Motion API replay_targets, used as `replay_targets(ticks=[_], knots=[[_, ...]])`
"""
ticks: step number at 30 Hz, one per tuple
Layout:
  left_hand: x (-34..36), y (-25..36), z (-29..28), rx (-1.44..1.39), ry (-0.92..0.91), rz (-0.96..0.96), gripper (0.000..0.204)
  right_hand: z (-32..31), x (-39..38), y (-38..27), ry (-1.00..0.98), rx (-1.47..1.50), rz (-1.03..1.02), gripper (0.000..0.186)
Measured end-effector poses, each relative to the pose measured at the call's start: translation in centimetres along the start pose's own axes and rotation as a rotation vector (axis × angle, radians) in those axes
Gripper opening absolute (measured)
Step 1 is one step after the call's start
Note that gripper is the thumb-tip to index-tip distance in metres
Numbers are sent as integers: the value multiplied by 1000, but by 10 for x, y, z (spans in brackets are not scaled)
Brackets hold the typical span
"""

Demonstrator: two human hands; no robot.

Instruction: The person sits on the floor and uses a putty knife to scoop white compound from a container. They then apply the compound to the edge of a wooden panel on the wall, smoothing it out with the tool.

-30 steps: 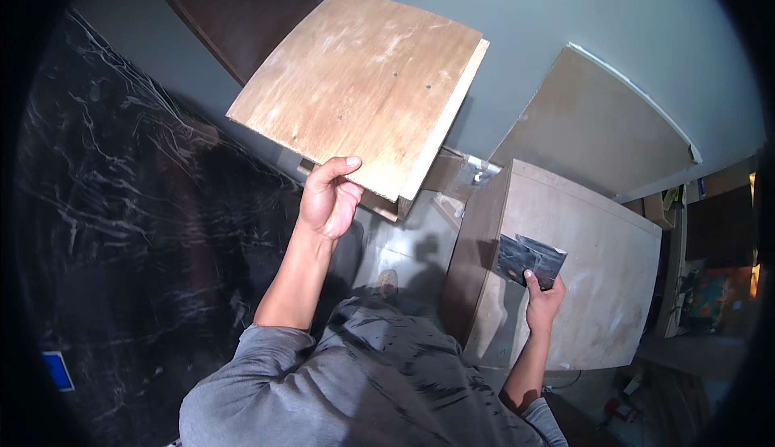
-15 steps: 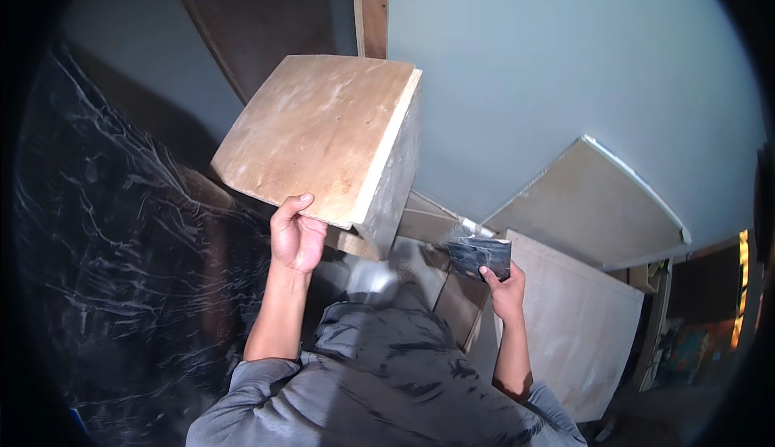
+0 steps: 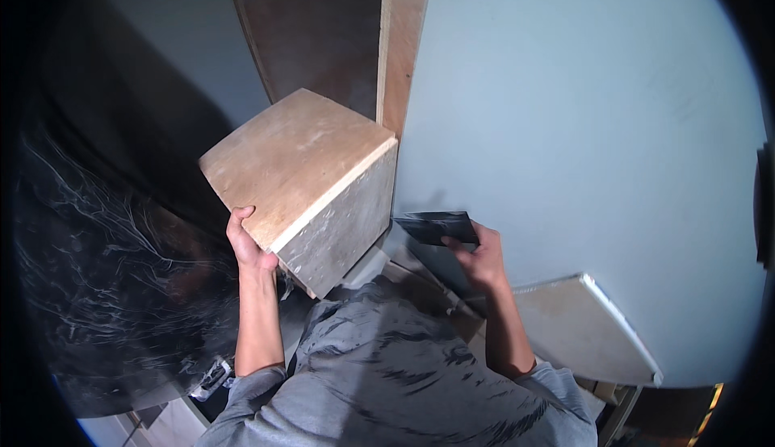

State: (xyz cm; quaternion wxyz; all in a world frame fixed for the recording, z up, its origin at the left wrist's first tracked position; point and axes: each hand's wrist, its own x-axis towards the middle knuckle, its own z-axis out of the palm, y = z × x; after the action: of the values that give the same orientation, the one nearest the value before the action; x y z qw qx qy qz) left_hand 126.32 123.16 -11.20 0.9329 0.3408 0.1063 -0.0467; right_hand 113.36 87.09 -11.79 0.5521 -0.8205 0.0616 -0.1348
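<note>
My left hand [image 3: 252, 244] grips the near left edge of a boxy wooden piece [image 3: 299, 156], its thumb on top of the board. This piece has a tan wood top, a pale cut edge and a grey, white-speckled side [image 3: 343, 221]; it is held tilted, and what lies inside it is hidden. In my right hand [image 3: 480, 260] is a flat black rectangular piece [image 3: 436, 227], pinched at its right end with the thumb underneath. The black piece is just right of the wooden one, in front of the pale wall panel; whether it touches the panel I cannot tell.
A large pale blue-grey panel [image 3: 581, 124] rises ahead and right, with an upright wooden strip [image 3: 406, 39] along its left edge. Dark creased plastic sheeting [image 3: 105, 286] covers the left side. A light-edged board [image 3: 589, 334] leans at lower right.
My view has turned. The wooden piece is tilted further, showing more of its grey side. My right hand has brought the black piece up and left, closer to the wooden piece.
</note>
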Motion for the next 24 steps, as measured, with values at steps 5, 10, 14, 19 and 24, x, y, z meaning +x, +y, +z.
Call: replay_targets(ticks=[5,10,14,19,24], knots=[[29,5,-5,-9,110,-59,56,-2,56,-25,-161,-1,-119,19],[45,-4,-10,31,191,-19,50,8,116,-54,-190,14,-521,21],[73,-7,-25,-28,242,-175,49,11,143,-58,-246,69,-537,22],[132,-36,-52,38,311,-125,45,17,148,-44,-418,-42,-563,50],[205,-65,-77,164,310,-74,49,40,135,-33,-495,-240,-676,52]])
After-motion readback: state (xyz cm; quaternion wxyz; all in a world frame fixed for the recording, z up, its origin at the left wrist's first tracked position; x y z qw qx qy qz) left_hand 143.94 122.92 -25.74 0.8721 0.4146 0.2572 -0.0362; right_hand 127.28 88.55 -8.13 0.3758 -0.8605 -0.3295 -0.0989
